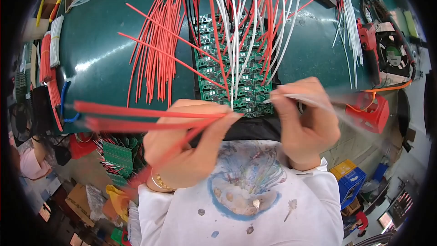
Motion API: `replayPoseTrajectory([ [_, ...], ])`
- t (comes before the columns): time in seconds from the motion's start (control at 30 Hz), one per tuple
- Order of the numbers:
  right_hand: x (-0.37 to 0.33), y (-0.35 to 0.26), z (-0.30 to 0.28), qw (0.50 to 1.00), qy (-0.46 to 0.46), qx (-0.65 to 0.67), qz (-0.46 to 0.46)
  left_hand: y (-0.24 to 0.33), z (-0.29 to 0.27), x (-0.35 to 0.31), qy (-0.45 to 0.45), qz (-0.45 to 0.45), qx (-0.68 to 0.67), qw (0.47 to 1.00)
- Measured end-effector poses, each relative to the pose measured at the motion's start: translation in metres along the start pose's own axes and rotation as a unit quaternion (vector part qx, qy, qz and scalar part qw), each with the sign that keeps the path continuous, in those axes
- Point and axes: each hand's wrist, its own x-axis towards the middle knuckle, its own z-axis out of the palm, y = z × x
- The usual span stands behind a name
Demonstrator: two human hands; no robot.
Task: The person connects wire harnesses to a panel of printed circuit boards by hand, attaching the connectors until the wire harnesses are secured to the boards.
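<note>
A panel of green circuit boards lies before me, with many red and white wires standing up from its far part. At its near left corner my left hand is closed in a pinch on several red wires, whose long ends fan out leftward, blurred. My right hand pinches white wires at the panel's near right edge; their tails sweep right, smeared by motion. Whether the pinched wire tips touch the boards I cannot tell.
A loose pile of red wires lies left of the panel on the green table. White wires lie at the right, near a red power tool and a fan. More wired boards sit low at the left.
</note>
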Motion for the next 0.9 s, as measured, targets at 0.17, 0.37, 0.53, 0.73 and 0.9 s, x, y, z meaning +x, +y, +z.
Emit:
replayPoseTrajectory([
  [0.17, -0.014, 0.018, -0.011, 0.999, 0.042, -0.019, -0.018, 0.0, 0.021, 0.009, -0.075, 0.103, 0.13, 0.983],
  [0.37, -0.015, 0.021, -0.007, 0.999, 0.023, -0.007, -0.024, -0.003, 0.029, 0.008, -0.085, 0.136, 0.19, 0.969],
  [0.53, -0.013, 0.025, -0.007, 0.999, 0.02, -0.004, -0.049, -0.003, 0.032, 0.01, -0.087, 0.137, 0.203, 0.966],
  [0.73, -0.013, 0.026, -0.008, 0.996, -0.013, -0.04, -0.073, -0.007, 0.032, 0.009, -0.082, 0.173, 0.222, 0.956],
  [0.9, -0.012, 0.025, -0.005, 0.995, 0.009, -0.048, -0.084, -0.011, 0.032, 0.008, -0.063, 0.209, 0.226, 0.949],
])
